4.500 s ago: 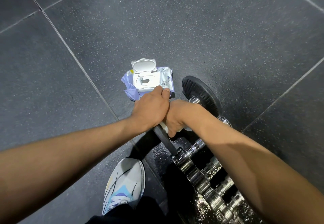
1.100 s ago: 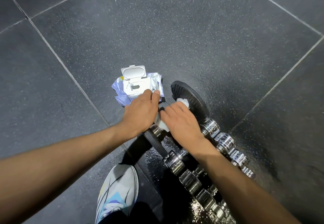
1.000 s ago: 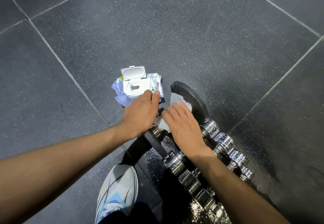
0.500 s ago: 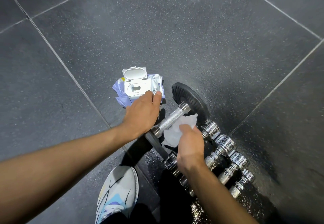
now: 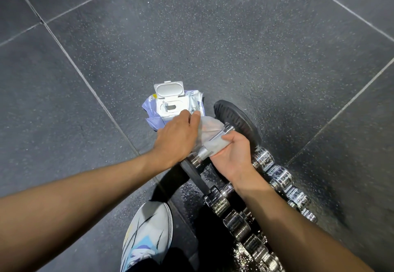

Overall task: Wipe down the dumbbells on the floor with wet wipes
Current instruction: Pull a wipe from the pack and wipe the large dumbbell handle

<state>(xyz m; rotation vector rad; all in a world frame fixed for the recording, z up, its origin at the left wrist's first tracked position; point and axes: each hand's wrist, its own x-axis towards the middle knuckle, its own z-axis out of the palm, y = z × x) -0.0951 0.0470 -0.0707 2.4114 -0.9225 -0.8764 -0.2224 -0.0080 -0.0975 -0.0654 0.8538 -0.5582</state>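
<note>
holding wipe (image 5: 207,130) against dumbbell handle (image 5: 204,151)

1 shoe (image 5: 147,235) in white, blue and yellow is set on the dark speckled floor (image 5: 213,37). The floor is cut into big tiles by pale lines.

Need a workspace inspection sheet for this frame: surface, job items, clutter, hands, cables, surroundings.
Surface: dark grey speckled floor tiles with pale seams; wet patch by the weights.
Job's things: black-plated dumbbell with chrome handle on the floor; white wet wipe draped over its handle; purple wet-wipe pack, white flip lid open; row of small chrome dumbbells alongside.
Clutter: nothing seen.
Hands: left hand curled at the wipe's edge, its grip hidden; right hand palm up, gripping the wipe round the handle.
Cables: nothing seen.
Surroundings: white patterned trainer.
</note>
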